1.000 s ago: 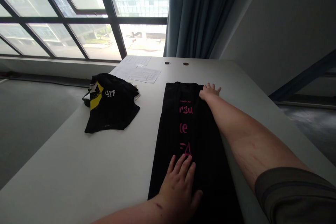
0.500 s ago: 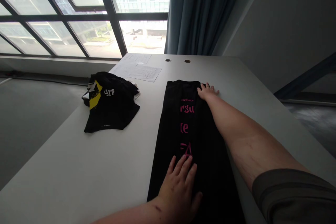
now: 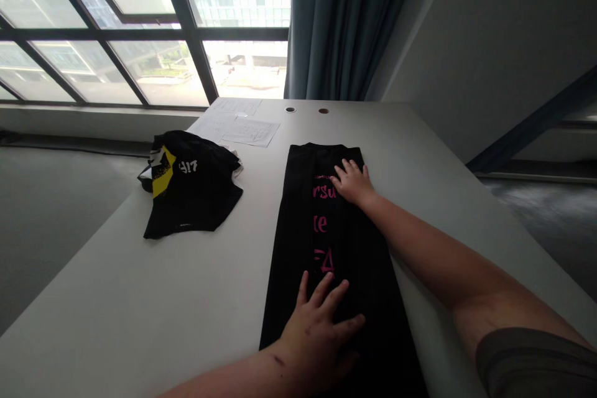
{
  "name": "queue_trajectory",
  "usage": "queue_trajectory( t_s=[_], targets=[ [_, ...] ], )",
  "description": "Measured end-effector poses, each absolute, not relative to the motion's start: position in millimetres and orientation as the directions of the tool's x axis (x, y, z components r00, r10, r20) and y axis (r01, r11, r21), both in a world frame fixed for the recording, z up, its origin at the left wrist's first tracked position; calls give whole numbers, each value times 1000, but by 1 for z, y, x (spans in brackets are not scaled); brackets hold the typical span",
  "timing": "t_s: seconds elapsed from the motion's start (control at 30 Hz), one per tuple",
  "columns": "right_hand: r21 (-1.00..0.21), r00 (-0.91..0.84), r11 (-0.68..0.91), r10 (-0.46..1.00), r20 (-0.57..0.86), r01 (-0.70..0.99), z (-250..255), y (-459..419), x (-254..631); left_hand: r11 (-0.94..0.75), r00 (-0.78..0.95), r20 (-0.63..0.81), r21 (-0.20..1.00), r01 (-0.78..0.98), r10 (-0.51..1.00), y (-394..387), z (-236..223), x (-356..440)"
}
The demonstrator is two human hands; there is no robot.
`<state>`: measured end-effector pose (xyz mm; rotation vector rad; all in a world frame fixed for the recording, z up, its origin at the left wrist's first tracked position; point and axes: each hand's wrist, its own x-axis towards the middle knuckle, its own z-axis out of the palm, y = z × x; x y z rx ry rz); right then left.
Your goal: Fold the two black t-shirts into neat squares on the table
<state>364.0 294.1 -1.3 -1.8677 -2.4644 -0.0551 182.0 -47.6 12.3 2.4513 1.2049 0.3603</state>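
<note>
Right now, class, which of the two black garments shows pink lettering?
The long flat garment under the left hand and right hand. The rumpled garment to its left shows white lettering and a yellow patch.

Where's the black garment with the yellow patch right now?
The black garment with the yellow patch lies left on the white table, just nearer than the papers.

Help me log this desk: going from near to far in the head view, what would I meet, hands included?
Left hand → right hand → papers → curtain.
</note>
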Motion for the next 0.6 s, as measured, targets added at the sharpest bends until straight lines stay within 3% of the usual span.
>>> queue_trajectory(
  t_s=[0.17, 0.37, 0.6],
  targets=[
    [-50, -329, 327, 943, -41, 944, -5, 209, 359, -599, 629, 83, 420, 681, 773, -47, 13, 183],
    [-104, -421, 419, 907, 11, 902, -10, 124, 370, -688, 692, 169, 411, 598, 702, -49, 27, 184],
    [-156, -367, 376, 926, 83, 913, -23, 22, 407, -385, 271, 302, 434, 815, 914, -47, 38, 180]
  ],
)
